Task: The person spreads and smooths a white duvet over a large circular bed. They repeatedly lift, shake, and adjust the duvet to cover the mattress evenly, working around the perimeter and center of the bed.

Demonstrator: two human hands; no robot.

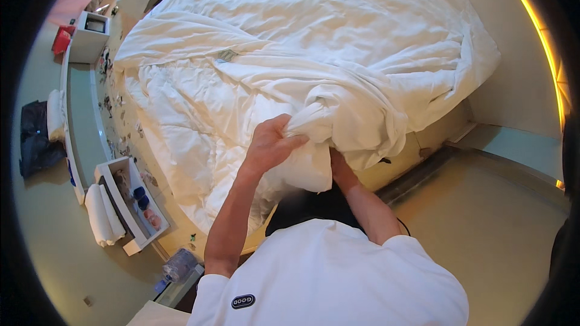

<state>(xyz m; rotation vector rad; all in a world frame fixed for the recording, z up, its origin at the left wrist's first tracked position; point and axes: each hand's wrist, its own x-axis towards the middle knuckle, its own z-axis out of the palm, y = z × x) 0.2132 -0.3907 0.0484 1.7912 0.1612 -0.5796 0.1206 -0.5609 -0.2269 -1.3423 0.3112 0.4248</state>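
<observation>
A large white duvet cover (362,18) lies rumpled over the bed, with a small grey-green patch or tag (226,55) on it. A puffy quilted duvet (187,127) shows beneath it on the left. My left hand (272,145) pinches a bunched fold of the cover between thumb and fingers, at the near edge of the bed. Close by on the right, my right hand (339,163) reaches under the hanging cloth. Its fingers are hidden, so I cannot see what they hold. Twisted folds of cloth pile up just beyond both hands.
On the left stands an open white drawer (130,205) with dark blue and pink things inside. Beside it are white rolls (104,214), a clear plastic bottle (180,264) and a black bag (39,139). A pale ledge (507,145) runs along the right wall.
</observation>
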